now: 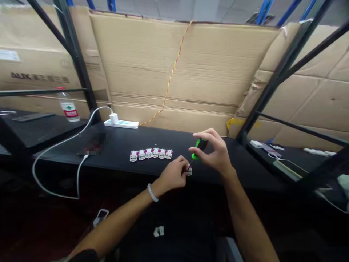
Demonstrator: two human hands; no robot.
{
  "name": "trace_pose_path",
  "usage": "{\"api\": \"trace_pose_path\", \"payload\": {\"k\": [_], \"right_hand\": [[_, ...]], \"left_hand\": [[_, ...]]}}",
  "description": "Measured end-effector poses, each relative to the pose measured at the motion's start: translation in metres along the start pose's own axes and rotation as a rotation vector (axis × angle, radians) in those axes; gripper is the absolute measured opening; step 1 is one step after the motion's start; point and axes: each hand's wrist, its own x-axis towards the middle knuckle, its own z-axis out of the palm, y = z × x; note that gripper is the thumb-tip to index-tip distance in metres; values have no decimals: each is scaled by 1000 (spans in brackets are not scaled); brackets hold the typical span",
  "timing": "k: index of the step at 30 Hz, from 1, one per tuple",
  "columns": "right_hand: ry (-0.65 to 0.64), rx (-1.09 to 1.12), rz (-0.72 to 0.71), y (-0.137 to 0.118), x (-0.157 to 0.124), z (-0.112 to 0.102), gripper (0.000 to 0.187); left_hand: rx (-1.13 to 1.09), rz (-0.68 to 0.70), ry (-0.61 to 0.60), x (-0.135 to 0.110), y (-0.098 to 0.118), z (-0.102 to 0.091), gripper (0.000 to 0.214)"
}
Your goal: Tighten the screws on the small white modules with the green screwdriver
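My right hand (214,149) has its thumb and fingers around the green and black handle of a screwdriver (201,146). The screwdriver leans, its thin shaft running down and left to a small white part (190,170) on the black table. My left hand (175,173) is closed at that part, its fingertips pinching beside the screwdriver's tip and covering some of the part. A beaded bracelet (152,193) circles my left wrist. Left of my hands, several white and purple parts (151,153) of similar look lie in a slightly curved row.
A white power strip (121,124) with a plugged-in charger stands at the table's back, its white cable (54,145) looping past the front edge. A twisted yellow-red wire (171,72) runs up the cardboard wall (218,65). Dark metal posts flank the table; a water bottle (69,107) is at left.
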Motion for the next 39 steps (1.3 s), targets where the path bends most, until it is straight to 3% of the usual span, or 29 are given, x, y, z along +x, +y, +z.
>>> {"api": "trace_pose_path", "payload": {"k": [5, 12, 19, 25, 28, 32, 36, 39], "right_hand": [[-166, 258, 87, 3, -6, -6, 57], [-67, 13, 0, 0, 2, -9, 34], [-231, 315, 64, 7, -7, -6, 60], [-59, 4, -25, 2, 2, -4, 38], [-97, 70, -38, 1, 0, -6, 39], [-201, 271, 63, 4, -6, -7, 46], [-66, 63, 20, 4, -4, -7, 32], [-47, -25, -34, 2, -2, -8, 37]], "left_hand": [[-11, -4, -10, -1, 4, -2, 18], [14, 11, -3, -1, 1, -1, 17], [1, 1, -28, -1, 3, -3, 16], [23, -1, -25, -1, 5, -3, 17], [20, 9, -27, -1, 4, -3, 16], [12, 17, -18, -1, 3, -2, 17], [22, 7, -17, -1, 4, -2, 16], [15, 6, -19, -1, 5, -4, 16]]}}
